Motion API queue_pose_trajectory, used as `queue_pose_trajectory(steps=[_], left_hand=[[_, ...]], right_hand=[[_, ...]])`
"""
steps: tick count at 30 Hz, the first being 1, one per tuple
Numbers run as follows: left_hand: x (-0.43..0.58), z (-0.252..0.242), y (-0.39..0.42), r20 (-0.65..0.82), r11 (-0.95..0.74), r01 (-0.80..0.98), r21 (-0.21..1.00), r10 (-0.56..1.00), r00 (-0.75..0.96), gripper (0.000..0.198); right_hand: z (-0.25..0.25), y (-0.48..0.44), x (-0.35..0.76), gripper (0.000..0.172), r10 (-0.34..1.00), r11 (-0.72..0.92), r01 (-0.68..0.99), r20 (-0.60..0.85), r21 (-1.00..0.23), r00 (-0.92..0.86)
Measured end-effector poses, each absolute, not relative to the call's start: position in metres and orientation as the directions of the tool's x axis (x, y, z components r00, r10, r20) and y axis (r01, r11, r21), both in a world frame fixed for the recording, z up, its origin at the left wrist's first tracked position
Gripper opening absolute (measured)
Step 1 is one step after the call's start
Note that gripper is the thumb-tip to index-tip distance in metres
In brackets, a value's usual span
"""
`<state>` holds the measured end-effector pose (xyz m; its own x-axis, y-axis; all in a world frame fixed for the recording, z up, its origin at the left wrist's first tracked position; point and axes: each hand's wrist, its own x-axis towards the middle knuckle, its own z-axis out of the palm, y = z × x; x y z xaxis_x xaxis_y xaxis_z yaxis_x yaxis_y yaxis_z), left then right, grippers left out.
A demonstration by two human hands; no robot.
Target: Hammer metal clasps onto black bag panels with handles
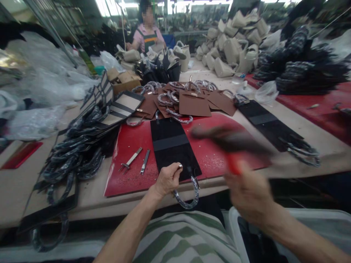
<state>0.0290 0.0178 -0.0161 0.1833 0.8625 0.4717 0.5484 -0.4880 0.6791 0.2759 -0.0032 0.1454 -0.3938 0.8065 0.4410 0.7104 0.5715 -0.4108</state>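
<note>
My left hand [169,179] is closed around an upright metal punch [180,166], only its shiny top showing above the fist. The fist rests at the near end of a black bag panel [175,146]. A plastic-wrapped handle [188,202] hangs from that end over the table edge. My right hand [249,193] grips a hammer [233,140] by its red handle; the hammer is raised to the right of the panel and smeared by motion. Under the panel lies a red mat [128,142]. A pronged metal tool [131,159] and a smaller punching tool [145,161] lie on it, left of the panel.
Black panels with wrapped handles [74,157] are piled at left. Brown panels [194,104] lie behind the mat, and another black panel [265,120] lies at right. Beige bags [233,47] are heaped farther back. A person [149,33] is across the table.
</note>
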Motion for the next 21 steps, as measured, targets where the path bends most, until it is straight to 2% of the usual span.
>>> queue_pose_trajectory(steps=[3,4,7,9,10,12,14,16,19,21], left_hand=[[0.028,-0.019,0.019,0.497,-0.507,0.543,0.670,0.849,0.179,0.012],[0.028,-0.019,0.019,0.503,-0.511,0.539,0.670,0.846,0.178,0.012],[0.028,-0.018,0.019,0.504,-0.511,0.532,0.675,0.846,0.174,0.013],[0.029,-0.017,0.019,0.486,-0.502,0.537,0.678,0.854,0.185,0.013],[0.028,-0.017,0.019,0.479,-0.498,0.542,0.677,0.857,0.191,0.013],[0.028,-0.017,0.019,0.466,-0.492,0.550,0.675,0.862,0.199,0.014],[0.028,-0.016,0.019,0.466,-0.494,0.552,0.672,0.861,0.203,0.014],[0.029,-0.014,0.019,0.469,-0.494,0.551,0.673,0.861,0.200,0.014],[0.030,-0.009,0.018,0.460,-0.488,0.539,0.687,0.866,0.198,0.013],[0.030,-0.007,0.018,0.444,-0.481,0.533,0.696,0.872,0.208,0.012]], right_hand=[[0.138,0.001,0.275,0.036,0.838,0.542,0.772,0.278,-0.332,-0.469],[0.142,0.003,0.274,0.036,0.848,0.527,0.784,0.268,-0.330,-0.457],[0.158,0.002,0.270,0.036,0.842,0.467,0.784,0.476,-0.409,-0.253],[0.153,-0.003,0.268,0.037,0.821,0.479,0.774,0.522,-0.413,-0.230],[0.145,-0.005,0.269,0.037,0.840,0.485,0.785,0.455,-0.386,-0.295],[0.124,-0.008,0.275,0.033,0.886,0.463,0.829,0.165,-0.314,-0.433],[0.104,-0.005,0.283,0.028,0.914,0.374,0.888,-0.058,-0.268,-0.403],[0.090,0.006,0.290,0.028,0.936,0.283,0.913,-0.123,-0.295,-0.330],[0.076,0.033,0.293,0.033,0.941,0.178,0.887,-0.190,-0.427,-0.280],[0.065,0.052,0.291,0.034,0.948,0.098,0.894,-0.233,-0.438,-0.219]])
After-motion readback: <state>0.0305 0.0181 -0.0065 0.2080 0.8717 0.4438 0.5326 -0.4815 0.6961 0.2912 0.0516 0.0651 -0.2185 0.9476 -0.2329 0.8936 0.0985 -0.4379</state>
